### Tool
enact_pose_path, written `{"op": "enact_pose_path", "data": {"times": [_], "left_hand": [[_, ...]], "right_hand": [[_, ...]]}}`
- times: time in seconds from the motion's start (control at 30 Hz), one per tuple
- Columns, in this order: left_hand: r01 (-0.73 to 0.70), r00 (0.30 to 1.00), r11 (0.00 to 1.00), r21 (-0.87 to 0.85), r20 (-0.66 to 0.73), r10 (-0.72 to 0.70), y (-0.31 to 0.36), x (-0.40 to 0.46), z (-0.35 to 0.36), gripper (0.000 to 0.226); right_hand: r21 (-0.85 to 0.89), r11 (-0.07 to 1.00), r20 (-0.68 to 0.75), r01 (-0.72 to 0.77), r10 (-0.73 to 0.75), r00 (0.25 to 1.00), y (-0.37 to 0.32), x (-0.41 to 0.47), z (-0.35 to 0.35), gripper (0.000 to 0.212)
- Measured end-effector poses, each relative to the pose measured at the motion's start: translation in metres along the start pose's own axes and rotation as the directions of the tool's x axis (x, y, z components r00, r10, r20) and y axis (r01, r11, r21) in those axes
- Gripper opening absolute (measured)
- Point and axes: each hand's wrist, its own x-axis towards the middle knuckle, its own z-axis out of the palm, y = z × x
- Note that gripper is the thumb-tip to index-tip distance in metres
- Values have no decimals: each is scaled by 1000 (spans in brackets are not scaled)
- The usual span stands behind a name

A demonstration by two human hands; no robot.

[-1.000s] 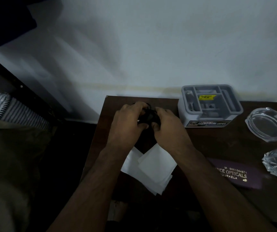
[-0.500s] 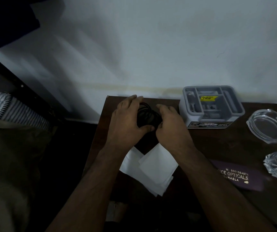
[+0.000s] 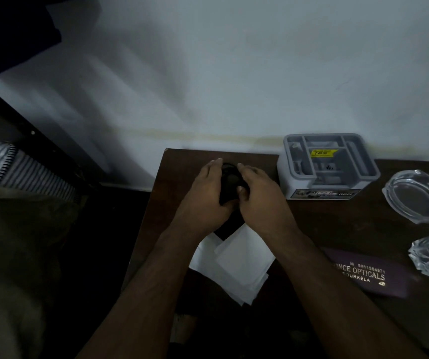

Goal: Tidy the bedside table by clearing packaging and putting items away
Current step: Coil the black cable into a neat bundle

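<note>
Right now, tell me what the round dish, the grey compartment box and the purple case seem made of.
Round dish: clear glass, thick and glinting. Grey compartment box: matte moulded plastic, probably. Purple case: smooth leatherette or plastic with gold lettering; unclear which.

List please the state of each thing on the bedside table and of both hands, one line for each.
Left hand: curled round the black bundle.
Right hand: curled on the black bundle from the other side.
Black bundle: held between both hands, over the table.
Grey organiser tray: upright, yellow sticker inside.
White papers: lying flat, overlapping.
Glass ashtray: upright, looks empty.
Purple optical case: lying flat, closed.
</note>
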Motion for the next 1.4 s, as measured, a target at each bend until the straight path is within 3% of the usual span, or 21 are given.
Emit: {"op": "enact_pose_path", "data": {"times": [0.1, 0.17, 0.3, 0.4, 0.5, 0.6, 0.67, 0.73, 0.8, 0.87, 0.93, 0.97, 1.07, 1.2, 1.3, 1.4], "left_hand": [[35, 988, 999, 2, 148, -35, -1, 1, 6, 87], [76, 982, 997, -30, 174, -70, 0, 3, 7, 78], [78, 997, 997, -24, 25, -77, 2, 9, 3, 56], [90, 991, 996, 25, -98, -87, -1, 14, 3, 54], [189, 980, 979, 80, -85, -182, -1, 18, 6, 42], [160, 985, 979, 128, -78, -151, 4, 19, 6, 26], [117, 983, 993, -9, -144, -117, 11, 15, 0, 24], [62, 961, 965, -254, -246, -127, 20, 8, -10, 23], [3, 921, 901, -434, -350, -171, 34, -4, -19, 21], [-12, 887, 782, -623, -368, -279, 50, -21, -28, 21], [-6, 910, 495, -869, -210, -358, 64, -45, -39, 30], [-5, 940, 359, -933, -127, -317, 69, -59, -43, 34], [37, 991, 173, -984, 15, -130, 86, -105, -55, 31], [85, 983, -72, -994, 95, -155, 120, -164, -62, 24], [61, 982, -140, -988, 84, -168, 133, -210, -60, 22], [63, 987, -58, -996, 71, -146, 129, -257, -44, 28]], "right_hand": [[-69, 997, 45, -16, 19, 999, 3, 5, -1, 52], [-94, 995, 51, -35, 40, 998, 5, 8, -2, 50], [-39, 998, 3, -46, 46, 999, 8, 9, -3, 44], [-18, 995, -6, -93, 93, 996, 7, 12, -3, 39], [61, 989, 25, -138, 137, 990, 6, 13, -1, 33], [152, 983, -5, -98, 100, 995, 4, 12, 0, 16], [253, 963, -39, -91, 104, 994, -2, 12, -2, 17], [492, 861, -17, -128, 156, 988, -15, 10, -10, 16], [674, 728, 37, -129, 140, 989, -29, 4, -19, 14], [671, 741, -8, -31, 49, 999, -42, -10, -30, 16], [719, 693, -54, 51, -18, 998, -53, -31, -44, 20], [763, 643, -54, 64, -35, 998, -57, -44, -51, 26], [883, 469, 21, 22, -84, 996, -71, -92, -74, 45], [973, 226, 72, -42, -128, 989, -89, -161, -86, 35], [979, 201, 48, -29, -87, 995, -93, -211, -90, 22], [954, 299, -10, 19, -32, 999, -84, -263, -81, 21]]}}
